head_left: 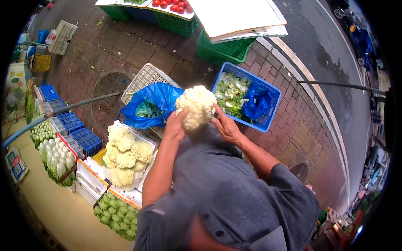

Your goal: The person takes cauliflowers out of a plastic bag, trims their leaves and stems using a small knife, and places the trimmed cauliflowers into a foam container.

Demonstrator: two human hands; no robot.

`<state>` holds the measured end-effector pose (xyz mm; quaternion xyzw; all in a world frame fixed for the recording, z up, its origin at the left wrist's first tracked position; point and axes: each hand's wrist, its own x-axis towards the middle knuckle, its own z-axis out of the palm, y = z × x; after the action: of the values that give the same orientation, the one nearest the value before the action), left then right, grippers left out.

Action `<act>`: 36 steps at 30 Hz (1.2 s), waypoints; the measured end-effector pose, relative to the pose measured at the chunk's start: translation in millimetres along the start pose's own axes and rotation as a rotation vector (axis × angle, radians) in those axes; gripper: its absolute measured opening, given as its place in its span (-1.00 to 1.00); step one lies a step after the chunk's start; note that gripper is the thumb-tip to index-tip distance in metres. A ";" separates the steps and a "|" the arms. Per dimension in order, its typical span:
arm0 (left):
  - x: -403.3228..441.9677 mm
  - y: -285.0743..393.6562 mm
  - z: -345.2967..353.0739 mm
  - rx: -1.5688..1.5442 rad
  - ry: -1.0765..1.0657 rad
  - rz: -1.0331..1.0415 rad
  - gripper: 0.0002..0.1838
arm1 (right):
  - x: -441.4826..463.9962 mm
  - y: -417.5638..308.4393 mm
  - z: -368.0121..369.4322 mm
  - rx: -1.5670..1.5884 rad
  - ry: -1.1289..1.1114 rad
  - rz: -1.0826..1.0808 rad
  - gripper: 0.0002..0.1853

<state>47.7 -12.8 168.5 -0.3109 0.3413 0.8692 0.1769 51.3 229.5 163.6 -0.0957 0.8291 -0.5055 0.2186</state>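
A large cream-white cauliflower (195, 102) is held up in front of my body between both hands. My left hand (175, 124) grips its left side, and my right hand (227, 125) has its fingers against the right side. Just left of it, an open blue plastic bag (161, 96) with green leaves inside rests on a pale plastic crate (147, 75). Right of the cauliflower stands a blue crate (268, 113) holding leaf trimmings (231, 92) and a crumpled blue bag (256, 102). More cauliflowers (125, 154) are piled near my left forearm.
Green lettuces (117, 213) and white-stemmed greens (56, 157) lie on the stall at left, beside blue crates (86, 140). White foam lids (238, 19) cover a green crate (222, 48) ahead, near tomatoes (173, 5). A pole (63, 111) crosses the left side.
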 end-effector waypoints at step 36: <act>-12.2 -5.0 18.2 0.030 0.063 0.067 -0.58 | 6.5 -16.0 -11.5 -0.063 0.013 0.268 -0.29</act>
<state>51.7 2.4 184.6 -0.3240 0.3701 0.8591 0.1417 39.2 228.7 180.5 0.0127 0.8514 -0.4461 0.2756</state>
